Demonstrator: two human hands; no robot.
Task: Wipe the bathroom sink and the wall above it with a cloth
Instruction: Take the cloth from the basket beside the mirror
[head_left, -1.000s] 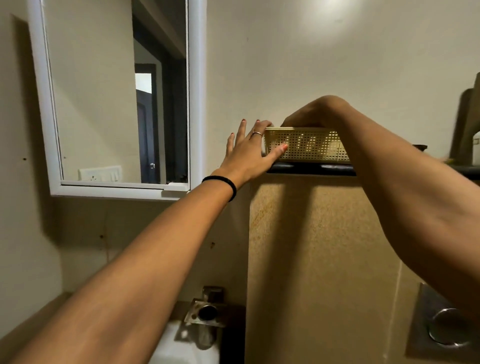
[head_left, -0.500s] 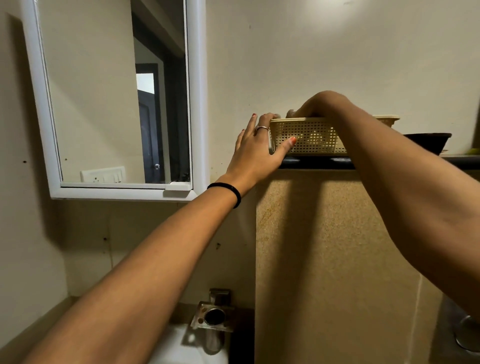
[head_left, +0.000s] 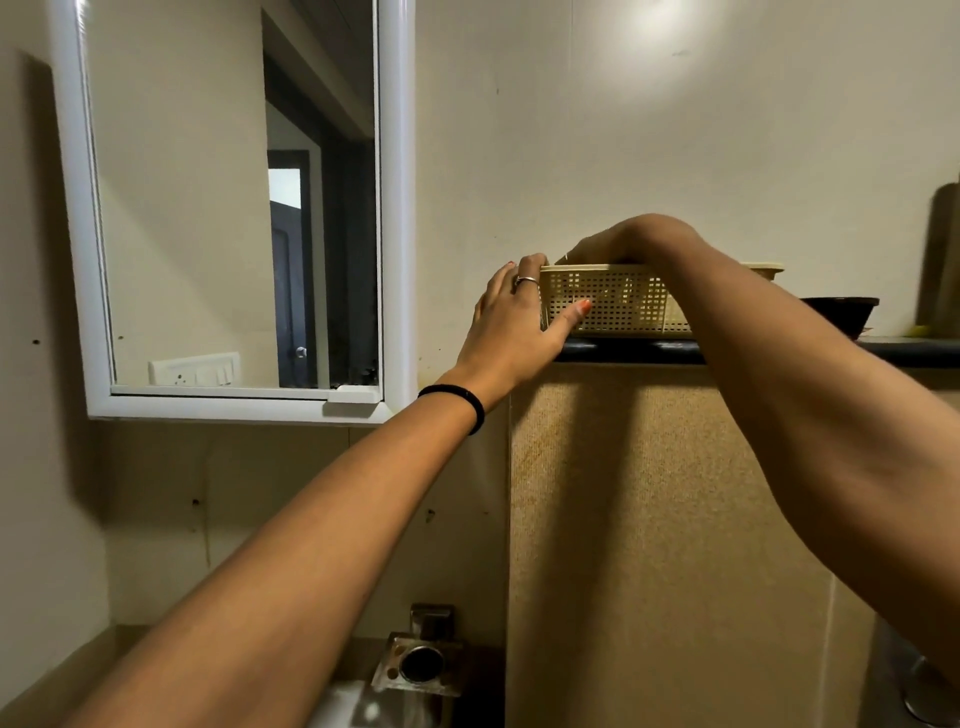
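Note:
A beige perforated plastic basket (head_left: 618, 306) stands on a dark ledge (head_left: 623, 351) against the cream wall (head_left: 623, 130). My left hand (head_left: 511, 322) grips its left end, thumb on the front face and fingers curled behind the rim. Bent at the wrist, my right hand (head_left: 618, 241) reaches over the rim from above, and its fingers are hidden inside the basket. The white sink (head_left: 343, 712) shows only as a corner at the bottom, under a metal tap (head_left: 421, 660). No cloth is visible.
A white-framed mirror cabinet (head_left: 234, 208) hangs left of the basket. A dark bowl (head_left: 841, 312) sits on the ledge to the basket's right. Below the ledge is a tan tiled panel (head_left: 649, 519), with a round metal flush button (head_left: 930, 696) at the bottom right.
My left fingers, spread beside the basket a second ago, have curled around its left end. My right hand stays over the rim. The basket has barely shifted on the ledge.

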